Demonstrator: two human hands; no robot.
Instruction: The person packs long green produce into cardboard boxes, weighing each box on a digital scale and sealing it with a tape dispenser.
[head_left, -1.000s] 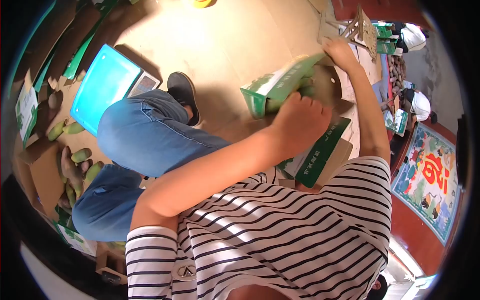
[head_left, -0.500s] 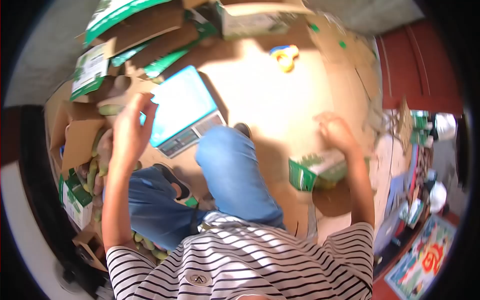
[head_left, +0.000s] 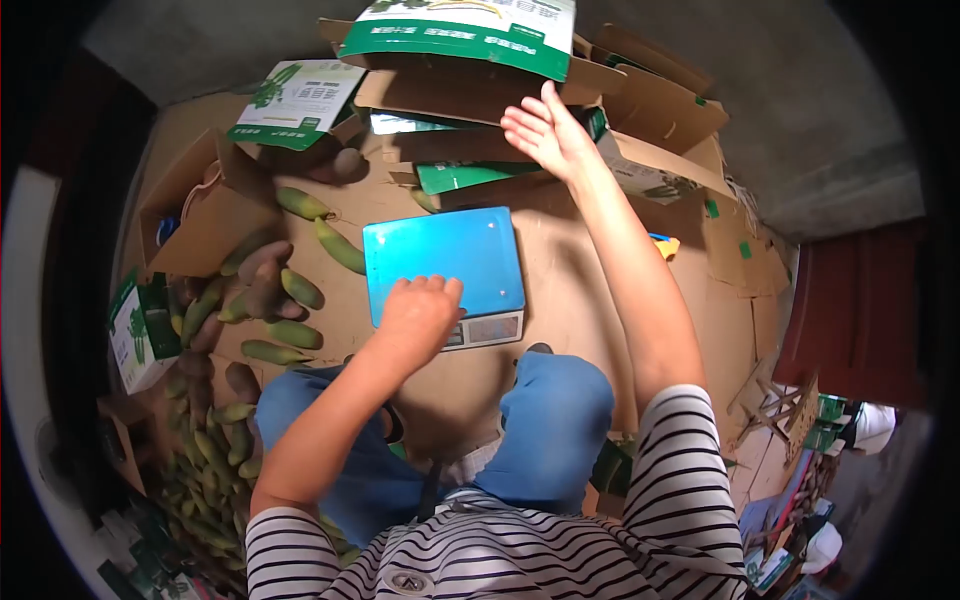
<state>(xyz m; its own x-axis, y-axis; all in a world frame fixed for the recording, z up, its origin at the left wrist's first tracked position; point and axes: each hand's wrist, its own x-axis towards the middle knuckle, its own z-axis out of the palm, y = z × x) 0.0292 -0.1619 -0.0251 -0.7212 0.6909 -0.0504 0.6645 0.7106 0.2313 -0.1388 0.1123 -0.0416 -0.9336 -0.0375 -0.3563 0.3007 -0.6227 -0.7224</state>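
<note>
Bare cardboard floor (head_left: 565,270) lay open to the right of the blue scale (head_left: 445,255), beneath the outstretched arm. To its left, scattered mangoes (head_left: 290,290) crowded the way. Beyond it, stacked boxes (head_left: 470,95) walled off the far side, where the right hand (head_left: 540,130) met a flap.

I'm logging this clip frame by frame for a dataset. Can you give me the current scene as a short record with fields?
Left hand: fingers curled, resting on the near edge of the blue scale; grip unclear
Right hand: open, stretched up to the stacked cartons; contact unclear
Scale platform: bare apart from the hand
Green fruits: scattered on cardboard left of the scale
Open brown box: far left, beyond the fruits
</note>
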